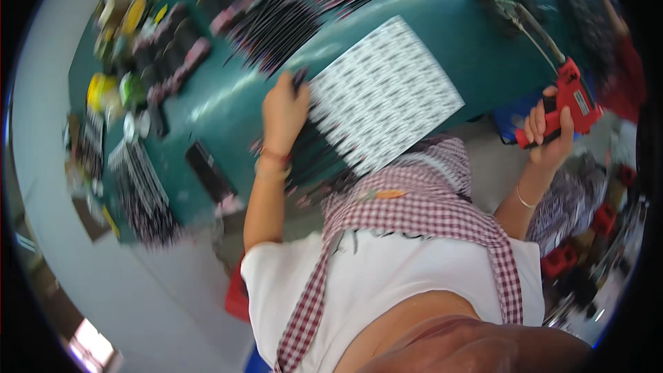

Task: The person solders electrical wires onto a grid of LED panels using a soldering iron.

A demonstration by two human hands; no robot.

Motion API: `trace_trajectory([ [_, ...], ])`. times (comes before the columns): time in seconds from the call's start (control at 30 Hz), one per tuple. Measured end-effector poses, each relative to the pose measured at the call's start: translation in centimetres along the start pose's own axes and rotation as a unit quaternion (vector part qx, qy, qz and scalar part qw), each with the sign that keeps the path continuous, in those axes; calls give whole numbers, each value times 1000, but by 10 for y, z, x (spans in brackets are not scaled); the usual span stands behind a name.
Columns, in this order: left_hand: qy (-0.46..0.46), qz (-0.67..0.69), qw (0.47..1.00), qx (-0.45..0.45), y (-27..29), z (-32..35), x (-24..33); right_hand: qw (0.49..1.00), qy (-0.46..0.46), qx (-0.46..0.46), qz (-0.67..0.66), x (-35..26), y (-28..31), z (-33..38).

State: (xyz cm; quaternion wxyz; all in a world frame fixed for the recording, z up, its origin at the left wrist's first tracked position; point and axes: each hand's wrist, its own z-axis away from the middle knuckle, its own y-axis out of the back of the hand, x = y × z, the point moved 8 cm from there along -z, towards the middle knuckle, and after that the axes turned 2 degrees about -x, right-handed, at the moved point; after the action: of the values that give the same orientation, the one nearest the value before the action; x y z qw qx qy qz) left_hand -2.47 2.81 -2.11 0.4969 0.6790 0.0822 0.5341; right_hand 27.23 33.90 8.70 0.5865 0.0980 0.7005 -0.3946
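I record moderate indoor light. The green tabletop [459, 38] throws pale glare at ten o'clock; a patch [94, 344] at eight o'clock is burnt white. Motion blur smears the dark strands [273, 31] at eleven o'clock and the central sheet [387, 97]. Straight edges bow; the rim falls to black.

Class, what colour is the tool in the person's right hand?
The tool in the right hand is mostly red with black; the head view shows it best.
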Motion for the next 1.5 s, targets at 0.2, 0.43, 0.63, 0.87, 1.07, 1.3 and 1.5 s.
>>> trace_trajectory([
  [0.2, 1, -10, 1000, -2, 5, 9, 9, 970, 214, 70, 87, -102, 61, -21],
  [0.43, 22, 24, 999, 6, 7, 14, 9, 923, 238, 245, 178, -106, 119, -93],
  [0.63, -2, -2, 1000, 13, -3, 1, 21, 928, 141, 296, 179, -53, 180, -173],
  [0.87, 0, 32, 999, -3, 1, -9, 21, 922, 101, 304, 217, -52, 179, -165],
  [1.07, 30, 15, 997, -69, -1, -11, 19, 958, 167, 225, 61, -56, 103, -85],
  [1.3, 7, 51, 997, -56, -3, -11, 11, 981, 115, 153, 18, -12, 45, -12],
  [1.5, 60, 66, 993, -72, -4, -11, -4, 992, -7, 112, -58, 40, -1, 14],
])
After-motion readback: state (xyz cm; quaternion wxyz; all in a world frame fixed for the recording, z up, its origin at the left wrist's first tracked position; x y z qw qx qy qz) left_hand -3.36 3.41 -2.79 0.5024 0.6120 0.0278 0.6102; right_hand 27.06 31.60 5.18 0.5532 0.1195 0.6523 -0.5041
